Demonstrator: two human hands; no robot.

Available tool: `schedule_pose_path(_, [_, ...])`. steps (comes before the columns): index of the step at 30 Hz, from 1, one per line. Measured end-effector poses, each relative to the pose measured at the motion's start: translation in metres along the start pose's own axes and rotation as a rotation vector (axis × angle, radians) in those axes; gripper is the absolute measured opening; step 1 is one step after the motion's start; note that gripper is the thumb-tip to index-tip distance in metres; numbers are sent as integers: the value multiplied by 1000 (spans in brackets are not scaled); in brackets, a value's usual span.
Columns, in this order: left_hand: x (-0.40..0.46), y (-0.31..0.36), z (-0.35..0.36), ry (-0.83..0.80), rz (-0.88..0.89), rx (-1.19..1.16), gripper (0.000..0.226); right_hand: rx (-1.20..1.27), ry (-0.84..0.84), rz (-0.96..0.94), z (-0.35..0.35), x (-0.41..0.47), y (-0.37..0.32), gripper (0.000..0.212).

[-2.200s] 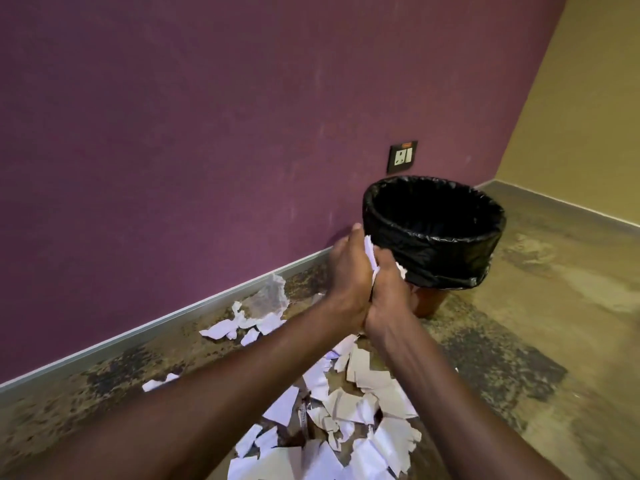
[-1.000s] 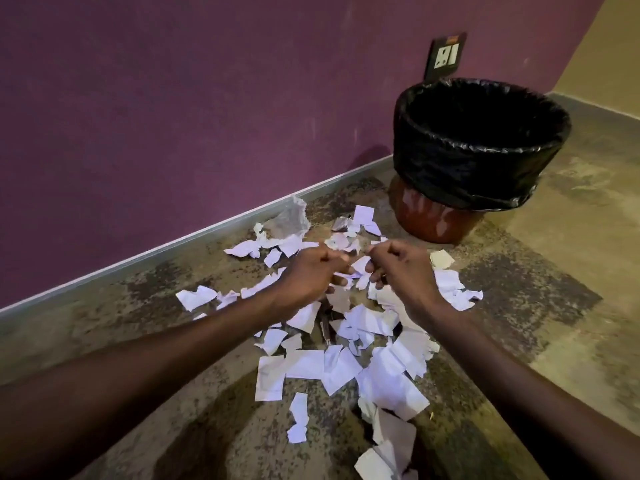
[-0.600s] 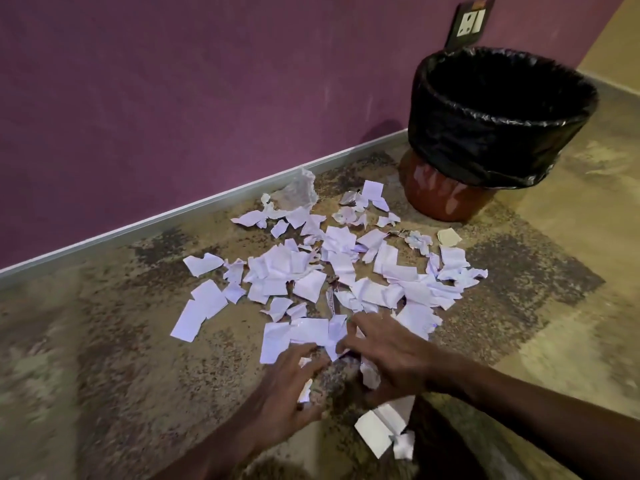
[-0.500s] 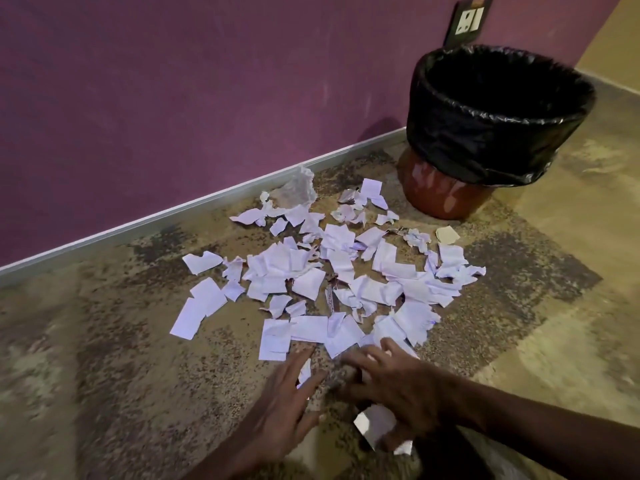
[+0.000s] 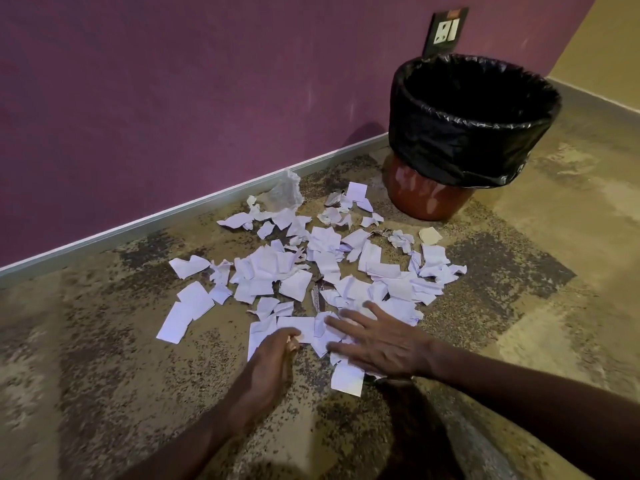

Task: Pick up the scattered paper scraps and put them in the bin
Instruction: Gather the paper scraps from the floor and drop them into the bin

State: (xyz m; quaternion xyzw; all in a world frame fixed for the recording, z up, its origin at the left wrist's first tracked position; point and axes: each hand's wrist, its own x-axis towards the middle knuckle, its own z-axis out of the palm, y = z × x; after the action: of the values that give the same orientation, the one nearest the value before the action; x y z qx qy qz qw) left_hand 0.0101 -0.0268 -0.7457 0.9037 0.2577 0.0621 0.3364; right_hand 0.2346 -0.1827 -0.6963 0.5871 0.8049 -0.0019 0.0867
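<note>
Several white paper scraps (image 5: 263, 275) lie scattered over the mottled floor between me and the wall. The bin (image 5: 426, 199), brown with a black liner (image 5: 464, 150) folded over its rim, stands at the upper right against the wall. My right hand (image 5: 377, 341) lies flat with fingers spread on scraps at the near edge of the pile. My left hand (image 5: 273, 362) is just left of it, its fingertips pinched on the edge of a flat white scrap (image 5: 294, 329) that still rests on the floor.
A purple wall with a grey skirting (image 5: 138, 225) runs along the far side. A wall socket (image 5: 446, 29) sits above the bin. A crumpled clear plastic piece (image 5: 282, 194) lies by the skirting. A yellow wall (image 5: 609, 53) closes the right corner.
Both hands came down from near the bin to the near edge of the pile. In the last half second they slid forward, and my left fingers closed on a scrap.
</note>
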Motion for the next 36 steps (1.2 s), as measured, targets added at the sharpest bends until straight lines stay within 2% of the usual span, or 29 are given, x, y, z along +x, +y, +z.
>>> schedule_pose_path(5, [35,42,-49,91,9,-83,21,-105,20,-138,-67,10,44,42])
schedule_pose_path(9, [62,87,-111,68,33,-72,11,-229,-82,-216,-126,4,80,43])
schedule_pose_path(12, [82,126,-148,33,60,36,18,-211,-127,-158,-147,3,98,47])
schedule_pose_path(15, [93,148,-161,-89,54,149,9,-160,-188,-64,-133,10,103,54])
schedule_pose_path(19, [101,155,-133,-238,-50,239,21,-124,-382,-55,-86,16,91,85])
schedule_pose_path(22, [97,144,-84,-342,-134,232,24,-112,-390,-115,-59,16,82,101])
schedule_pose_path(25, [79,133,-32,-213,-222,177,20,-12,-379,-91,-42,22,75,89])
schedule_pose_path(28, [49,125,7,-65,-357,87,31,61,-437,-48,-32,28,69,81])
schedule_pose_path(32, [23,108,32,-38,-460,-21,50,62,-408,-59,-22,29,63,82])
schedule_pose_path(36, [17,104,37,16,-466,-82,53,74,-425,-42,-15,34,58,80])
